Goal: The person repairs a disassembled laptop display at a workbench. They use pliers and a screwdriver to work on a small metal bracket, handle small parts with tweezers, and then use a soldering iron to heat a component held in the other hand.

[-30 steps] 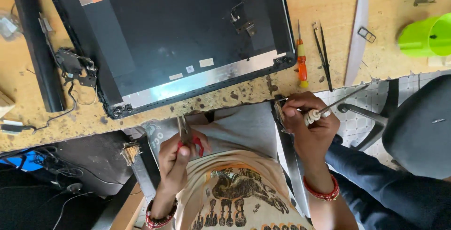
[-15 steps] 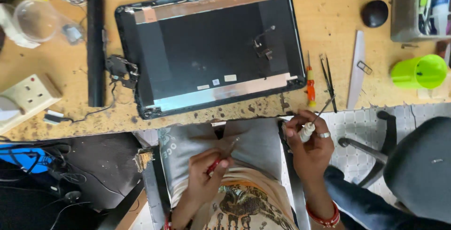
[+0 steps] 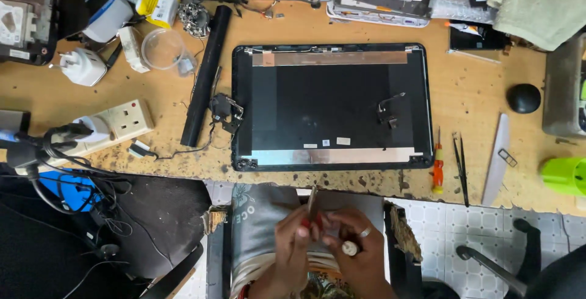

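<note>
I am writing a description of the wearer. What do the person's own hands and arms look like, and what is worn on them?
Both hands are bare, without gloves. The left hand has red-painted nails. The right hand has a silver ring on one finger. A red bracelet shows at the left wrist by the frame's lower edge. No sleeves are visible on the short parts of the forearms shown.

Both hands meet at bottom centre of frame, close to the body. Left hand (image 3: 292, 244) fingers curled, pinching upward. Right hand (image 3: 357, 250) touches it, fingers bent inward, ring on one finger. Wrists run off the bottom edge.
</note>
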